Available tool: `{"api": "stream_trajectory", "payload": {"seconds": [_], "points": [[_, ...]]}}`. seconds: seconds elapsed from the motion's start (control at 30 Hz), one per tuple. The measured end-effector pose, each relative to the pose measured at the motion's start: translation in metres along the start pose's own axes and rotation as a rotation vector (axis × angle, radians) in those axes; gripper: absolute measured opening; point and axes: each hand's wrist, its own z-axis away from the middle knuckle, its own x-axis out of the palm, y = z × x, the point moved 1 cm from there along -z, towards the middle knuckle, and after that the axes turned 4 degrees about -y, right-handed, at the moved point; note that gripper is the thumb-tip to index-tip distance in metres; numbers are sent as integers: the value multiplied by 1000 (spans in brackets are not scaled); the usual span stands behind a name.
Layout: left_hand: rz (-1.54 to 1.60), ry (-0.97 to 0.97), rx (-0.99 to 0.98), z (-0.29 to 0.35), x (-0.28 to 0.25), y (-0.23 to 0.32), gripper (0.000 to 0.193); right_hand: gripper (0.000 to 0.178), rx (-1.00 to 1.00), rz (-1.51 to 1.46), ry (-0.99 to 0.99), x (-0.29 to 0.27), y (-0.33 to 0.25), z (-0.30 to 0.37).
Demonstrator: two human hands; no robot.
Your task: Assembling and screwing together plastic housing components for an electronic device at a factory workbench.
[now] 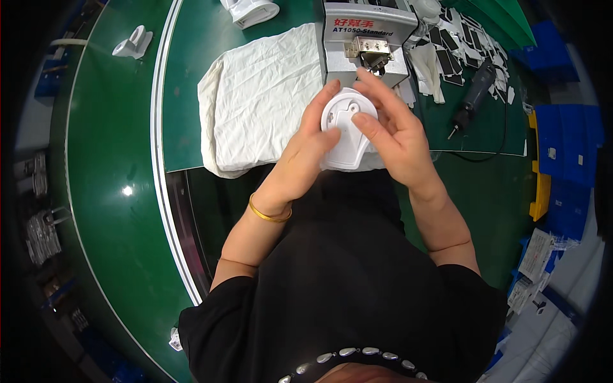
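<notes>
1. White plastic is held between both hands: a rounded housing (345, 145), its recessed face turned up, is kept above the near edge of a folded white cloth (258, 102), just in front of a grey tabletop machine (364, 29).
2. The housing's left side is grasped by the fingers (321, 100) of the left hand (303, 150), with the thumb laid over its rim; a gold bangle (269, 211) is worn on that wrist.
3. The right side is grasped by the right hand (402, 137), its thumb set on the recessed face and its fingers spread near the machine's metal front.
4. To the machine's right, a dark electric screwdriver (476, 96) and scattered black and white pads (449, 62) are carried by the green desk (191, 45).
5. Another white part (133, 43) is borne by the green belt (118, 127) at left.
</notes>
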Motion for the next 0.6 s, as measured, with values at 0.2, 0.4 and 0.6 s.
{"api": "stream_trajectory", "payload": {"seconds": [0.2, 0.4, 0.6], "points": [[-95, -113, 84, 7, 2, -2, 77, 68, 186, -334, -65, -6, 9, 5], [-249, -142, 77, 14, 7, -7, 86, 68, 198, -310, -57, -13, 11, 12], [-691, -55, 214, 11, 16, -6, 106, 33, 362, -292, -61, -35, 29, 14]]}}
